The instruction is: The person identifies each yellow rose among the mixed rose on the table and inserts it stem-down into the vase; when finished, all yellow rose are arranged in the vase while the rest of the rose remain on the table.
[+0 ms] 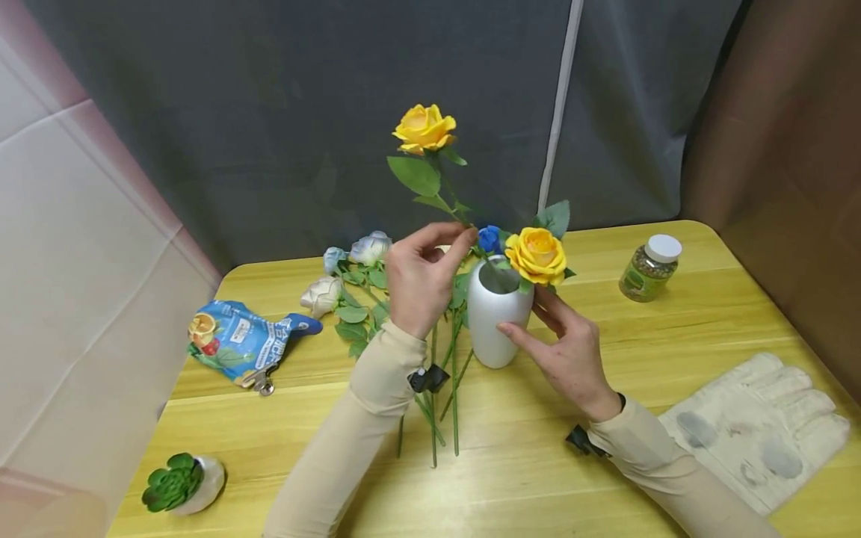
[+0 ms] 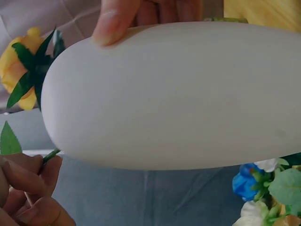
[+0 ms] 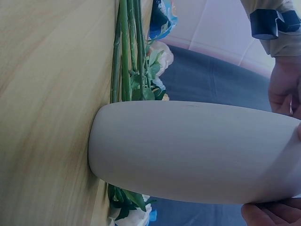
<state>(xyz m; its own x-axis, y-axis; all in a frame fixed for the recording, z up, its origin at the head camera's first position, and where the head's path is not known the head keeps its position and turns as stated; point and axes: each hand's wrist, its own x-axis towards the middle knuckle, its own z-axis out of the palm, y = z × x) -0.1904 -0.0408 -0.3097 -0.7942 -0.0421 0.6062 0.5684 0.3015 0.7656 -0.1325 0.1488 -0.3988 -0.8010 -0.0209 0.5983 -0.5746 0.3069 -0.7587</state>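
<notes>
A white vase [image 1: 496, 325] stands upright on the wooden table, and my right hand [image 1: 568, 359] grips its right side, thumb in front and fingers behind. One yellow rose [image 1: 537, 256] leans out over the vase's right rim. Between thumb and fingers, my left hand [image 1: 422, 284] pinches the green stem of another yellow rose [image 1: 424, 129], whose bloom rises well above the hand. That stem slants down to the vase mouth. In the left wrist view the stem [image 2: 51, 155] runs from the fingertips to the vase's rim.
Left of and behind the vase lie white and pale blue flowers [image 1: 321, 296], a blue flower [image 1: 489, 239] and several stems [image 3: 124, 52]. Further left are a blue pouch [image 1: 235, 340] and a potted succulent [image 1: 176, 484]. A white-lidded jar [image 1: 649, 269] and a work glove [image 1: 760, 433] sit right.
</notes>
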